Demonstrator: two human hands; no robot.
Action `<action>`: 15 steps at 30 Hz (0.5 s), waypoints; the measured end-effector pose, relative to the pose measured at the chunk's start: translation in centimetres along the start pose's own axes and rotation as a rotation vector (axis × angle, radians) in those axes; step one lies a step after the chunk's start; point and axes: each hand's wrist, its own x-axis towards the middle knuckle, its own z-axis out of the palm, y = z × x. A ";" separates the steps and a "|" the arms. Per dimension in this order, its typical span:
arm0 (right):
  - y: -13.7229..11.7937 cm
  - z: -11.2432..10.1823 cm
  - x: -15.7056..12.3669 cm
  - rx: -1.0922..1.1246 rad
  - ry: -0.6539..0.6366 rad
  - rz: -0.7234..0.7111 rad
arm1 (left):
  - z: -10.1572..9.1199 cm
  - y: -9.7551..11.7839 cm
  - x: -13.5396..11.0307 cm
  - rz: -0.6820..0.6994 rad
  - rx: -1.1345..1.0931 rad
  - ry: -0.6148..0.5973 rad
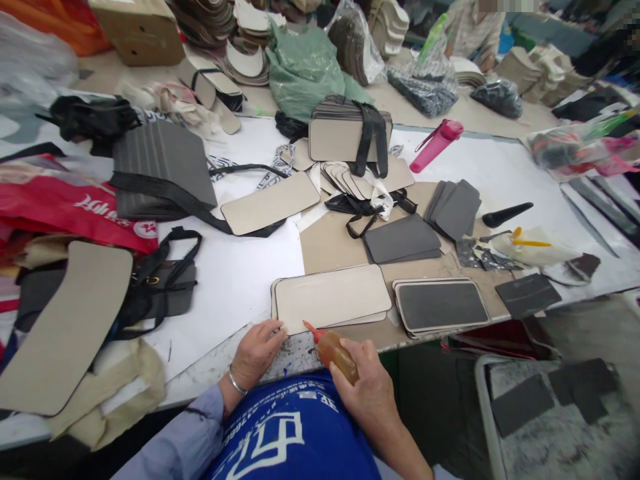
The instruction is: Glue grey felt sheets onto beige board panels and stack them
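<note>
My right hand [367,380] is wrapped round a squeeze bottle [336,355] of amber liquid, apparently glue. Its red nozzle points up and left, with the tip at the front edge of a long beige panel [333,293]. This panel has rounded corners and lies on a small stack of similar ones. My left hand [257,350] rests at the stack's front left corner, its fingers stretched out and touching the panel's edge. Right of the stack, a dark grey panel [443,305] lies on beige ones.
Behind lie dark grey panels [403,238], a tied panel bundle [333,139] and a pink bottle [437,145]. A large grey stack [160,170] and a curved beige panel [70,327] are at left. Below right stands a tray [560,447]. Another person [475,30] is at the back.
</note>
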 end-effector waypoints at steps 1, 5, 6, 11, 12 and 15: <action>-0.4 0.2 0.2 0.011 -0.007 -0.006 | 0.0 0.0 0.0 0.001 0.000 -0.002; -1.6 0.9 0.7 0.023 0.003 0.002 | 0.2 -0.1 -0.2 -0.008 -0.002 -0.012; -1.6 1.0 0.8 0.022 0.009 0.008 | 0.2 -0.2 -0.2 -0.007 -0.004 -0.010; 0.0 0.5 0.9 -0.065 0.121 0.112 | 0.0 -0.1 0.1 -0.019 -0.051 -0.021; 0.6 0.2 0.9 -0.088 0.155 0.140 | 0.0 0.0 0.2 -0.036 -0.070 -0.030; 2.3 -0.8 0.9 -0.085 0.250 0.197 | -0.1 0.3 0.4 -0.143 -0.139 -0.025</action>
